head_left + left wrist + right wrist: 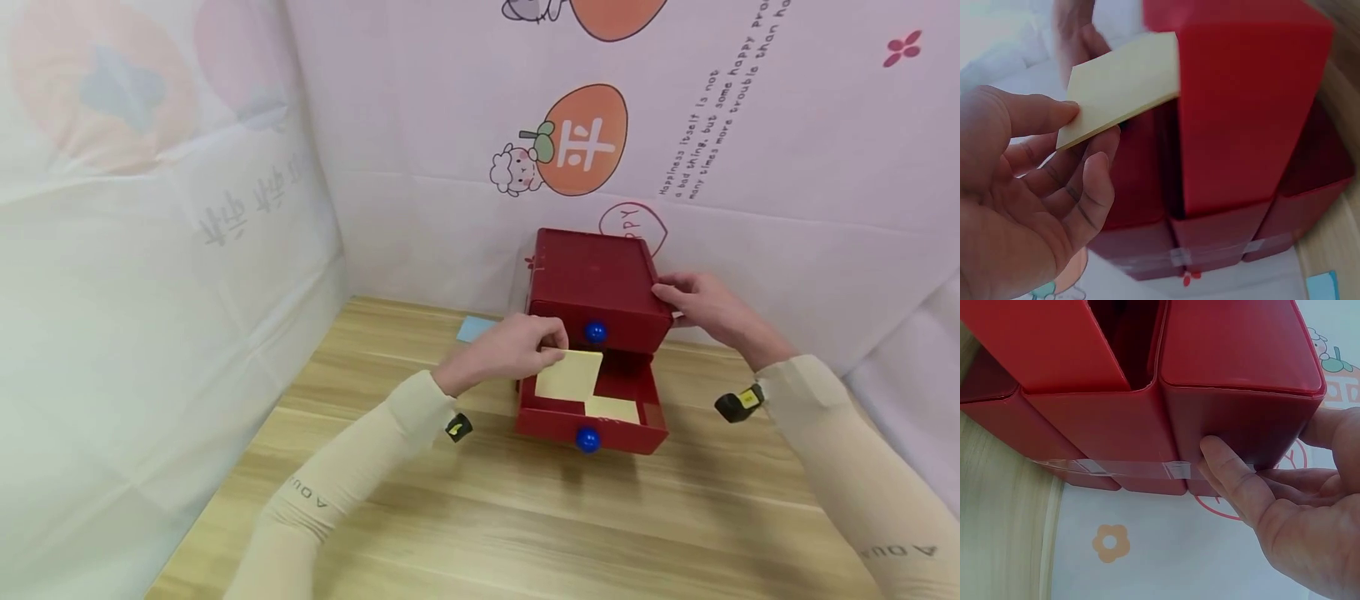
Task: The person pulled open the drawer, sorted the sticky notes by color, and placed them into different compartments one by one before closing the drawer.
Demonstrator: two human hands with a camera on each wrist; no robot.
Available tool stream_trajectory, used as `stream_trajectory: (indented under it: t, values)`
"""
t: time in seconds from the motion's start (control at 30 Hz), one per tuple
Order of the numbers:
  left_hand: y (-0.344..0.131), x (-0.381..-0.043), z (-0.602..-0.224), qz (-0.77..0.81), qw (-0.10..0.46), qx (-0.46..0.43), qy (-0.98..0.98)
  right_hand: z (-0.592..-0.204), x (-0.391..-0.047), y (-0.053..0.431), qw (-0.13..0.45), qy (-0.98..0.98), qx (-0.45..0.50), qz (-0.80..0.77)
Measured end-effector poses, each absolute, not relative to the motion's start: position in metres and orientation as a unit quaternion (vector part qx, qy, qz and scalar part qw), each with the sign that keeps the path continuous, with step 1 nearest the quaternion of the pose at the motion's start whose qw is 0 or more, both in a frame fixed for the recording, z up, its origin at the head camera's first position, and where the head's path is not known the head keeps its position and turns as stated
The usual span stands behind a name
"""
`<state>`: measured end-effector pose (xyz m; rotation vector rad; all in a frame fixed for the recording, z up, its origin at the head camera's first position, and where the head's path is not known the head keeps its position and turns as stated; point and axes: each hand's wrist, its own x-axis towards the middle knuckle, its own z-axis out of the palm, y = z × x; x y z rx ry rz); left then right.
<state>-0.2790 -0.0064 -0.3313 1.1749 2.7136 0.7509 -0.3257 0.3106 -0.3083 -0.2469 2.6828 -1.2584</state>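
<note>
My left hand point(517, 346) pinches a pad of yellow sticky notes point(567, 377) between thumb and fingers, tilted over the pulled-out drawer point(551, 421) of a red drawer unit point(592, 262). In the left wrist view, the pad point(1125, 81) overlaps the drawer's red side wall point(1241, 119). Another yellow note pad point(613, 409) lies inside that drawer. At the unit's upper right edge, my right hand point(705, 304) holds the top box by its corner. The right wrist view has fingers point(1232, 469) of that hand against the box's side.
Blue round knobs point(588, 440) mark the drawer fronts. A light blue note point(476, 328) lies on the wooden table point(465, 517), left of the unit. Clear tape point(1104, 467) runs round the stacked boxes. Printed white cloth point(420, 125) hangs close behind and at the sides.
</note>
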Motion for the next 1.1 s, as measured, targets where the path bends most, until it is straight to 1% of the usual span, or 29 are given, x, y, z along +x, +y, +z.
stream_trajectory:
  t: [0.37,0.5,0.77,0.9,1.1]
  values:
    - [0.0,-0.274,-0.351,0.196,0.041,0.399,0.895,-0.309,-0.324,0.309,0.081,0.903,-0.082,-0.414]
    - [0.0,-0.273,-0.354,0.18,0.036,0.405,0.896,-0.309,-0.325,0.31,0.08,0.901,-0.081,-0.419]
    - [0.001,-0.273,-0.357,0.138,0.048,0.419,0.896,-0.308,-0.325,0.312,0.073,0.903,-0.078,-0.416]
    - [0.002,-0.274,-0.36,0.12,0.033,0.433,0.893,-0.309,-0.325,0.311,0.075,0.904,-0.078,-0.415]
    - [0.001,-0.278,-0.363,0.092,-0.013,0.448,0.889,-0.31,-0.326,0.312,0.076,0.905,-0.078,-0.412]
